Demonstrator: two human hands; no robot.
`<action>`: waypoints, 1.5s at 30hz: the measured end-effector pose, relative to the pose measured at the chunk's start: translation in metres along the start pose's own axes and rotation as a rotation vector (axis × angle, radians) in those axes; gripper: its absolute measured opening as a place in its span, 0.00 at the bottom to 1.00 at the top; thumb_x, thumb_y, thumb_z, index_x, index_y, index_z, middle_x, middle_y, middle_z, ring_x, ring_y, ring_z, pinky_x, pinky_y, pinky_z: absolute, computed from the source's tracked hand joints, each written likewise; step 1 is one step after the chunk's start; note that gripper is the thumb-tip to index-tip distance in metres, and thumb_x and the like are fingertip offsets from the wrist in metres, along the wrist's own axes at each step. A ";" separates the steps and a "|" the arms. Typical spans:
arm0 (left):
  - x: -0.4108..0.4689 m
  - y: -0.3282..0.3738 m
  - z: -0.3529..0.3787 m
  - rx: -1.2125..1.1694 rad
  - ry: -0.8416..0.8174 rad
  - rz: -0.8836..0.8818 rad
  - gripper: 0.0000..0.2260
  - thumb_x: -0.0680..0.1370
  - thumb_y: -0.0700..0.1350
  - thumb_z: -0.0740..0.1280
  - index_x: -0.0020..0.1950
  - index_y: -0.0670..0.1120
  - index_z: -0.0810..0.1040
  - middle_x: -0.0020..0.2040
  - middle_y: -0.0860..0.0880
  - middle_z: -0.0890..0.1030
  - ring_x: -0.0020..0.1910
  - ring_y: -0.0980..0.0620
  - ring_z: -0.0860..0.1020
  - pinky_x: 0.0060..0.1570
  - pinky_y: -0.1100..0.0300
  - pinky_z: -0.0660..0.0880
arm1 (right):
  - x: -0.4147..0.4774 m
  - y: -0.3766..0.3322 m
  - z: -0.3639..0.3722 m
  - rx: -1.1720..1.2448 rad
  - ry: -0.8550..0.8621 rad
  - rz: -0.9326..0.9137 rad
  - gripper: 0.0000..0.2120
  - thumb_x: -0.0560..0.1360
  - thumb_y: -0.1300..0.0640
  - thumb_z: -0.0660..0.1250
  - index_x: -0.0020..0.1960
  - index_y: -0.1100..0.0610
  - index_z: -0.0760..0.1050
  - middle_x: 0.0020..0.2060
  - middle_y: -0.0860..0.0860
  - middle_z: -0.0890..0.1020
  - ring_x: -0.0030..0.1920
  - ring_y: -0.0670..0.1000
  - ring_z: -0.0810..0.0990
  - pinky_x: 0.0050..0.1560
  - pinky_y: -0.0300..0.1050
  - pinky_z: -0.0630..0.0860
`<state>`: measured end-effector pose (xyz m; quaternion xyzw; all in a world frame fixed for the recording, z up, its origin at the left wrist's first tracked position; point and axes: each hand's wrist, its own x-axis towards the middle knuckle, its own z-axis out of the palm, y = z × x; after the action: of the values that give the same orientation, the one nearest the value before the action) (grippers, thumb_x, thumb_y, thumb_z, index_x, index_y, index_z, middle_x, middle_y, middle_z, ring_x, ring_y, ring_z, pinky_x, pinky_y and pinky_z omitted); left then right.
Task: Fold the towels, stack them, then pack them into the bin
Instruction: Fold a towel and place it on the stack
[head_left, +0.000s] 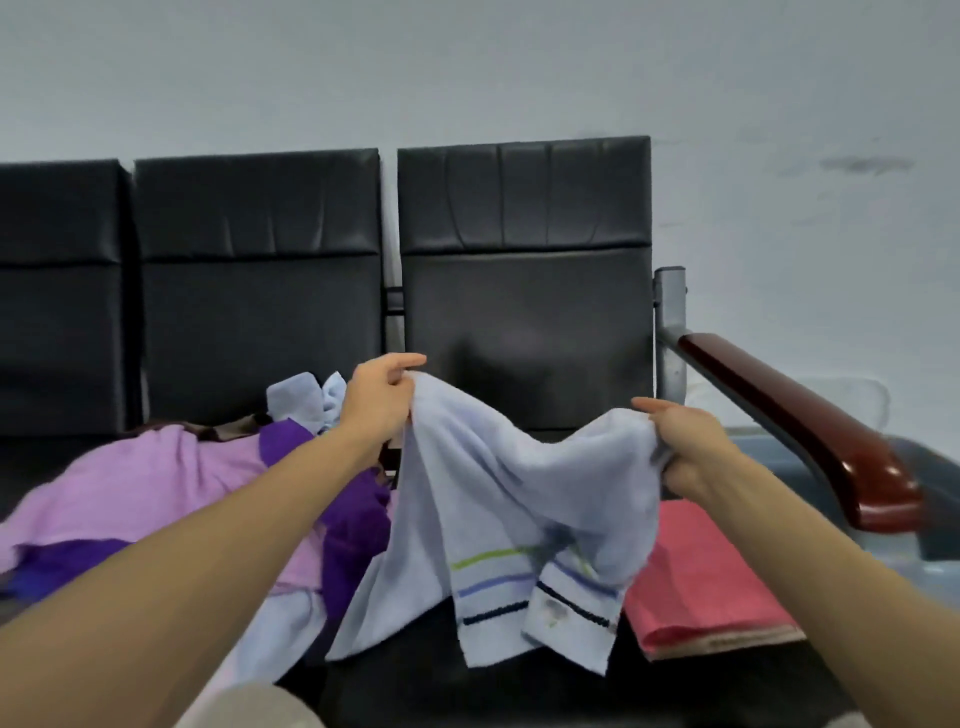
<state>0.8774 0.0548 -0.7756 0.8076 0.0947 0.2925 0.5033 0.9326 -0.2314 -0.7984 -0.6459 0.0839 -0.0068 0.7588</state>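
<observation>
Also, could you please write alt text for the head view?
Left hand and right hand hold a blue towel by its top edge above a black bench. A pink towel and a purple towel lie at left, a folded red towel at right.

The left hand (382, 402) pinches the towel (498, 519) at its upper left corner, thumb stretched out on top, fingers curled beneath. The right hand (685, 452) grips the towel's upper right edge, thumb pointing inward, fingers bunched round the cloth. The bare left forearm (218, 561) and right forearm (831, 597) reach forward; the left hand is higher.
</observation>
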 end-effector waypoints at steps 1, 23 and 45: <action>0.002 0.010 -0.009 -0.034 0.027 -0.032 0.19 0.76 0.31 0.58 0.59 0.45 0.81 0.51 0.44 0.82 0.46 0.49 0.79 0.49 0.53 0.79 | -0.001 -0.010 0.004 -0.018 0.000 -0.022 0.19 0.74 0.72 0.53 0.50 0.57 0.79 0.48 0.59 0.80 0.48 0.58 0.79 0.49 0.49 0.77; 0.007 0.118 -0.134 -0.301 0.212 -0.164 0.16 0.76 0.30 0.63 0.59 0.43 0.80 0.59 0.43 0.78 0.58 0.45 0.77 0.56 0.54 0.76 | -0.066 -0.181 0.015 -0.424 0.091 -0.712 0.10 0.76 0.64 0.63 0.44 0.51 0.80 0.47 0.53 0.81 0.50 0.55 0.78 0.55 0.53 0.79; -0.004 0.123 -0.142 0.630 0.047 0.270 0.10 0.81 0.42 0.63 0.56 0.39 0.80 0.54 0.42 0.81 0.47 0.49 0.76 0.47 0.58 0.69 | -0.070 -0.181 0.029 -1.416 -0.017 -0.918 0.02 0.73 0.55 0.70 0.43 0.52 0.80 0.43 0.54 0.80 0.44 0.56 0.76 0.45 0.46 0.73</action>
<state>0.7758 0.1022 -0.6245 0.9217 0.0843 0.3313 0.1836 0.8855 -0.2252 -0.6081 -0.9391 -0.2083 -0.2555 0.0972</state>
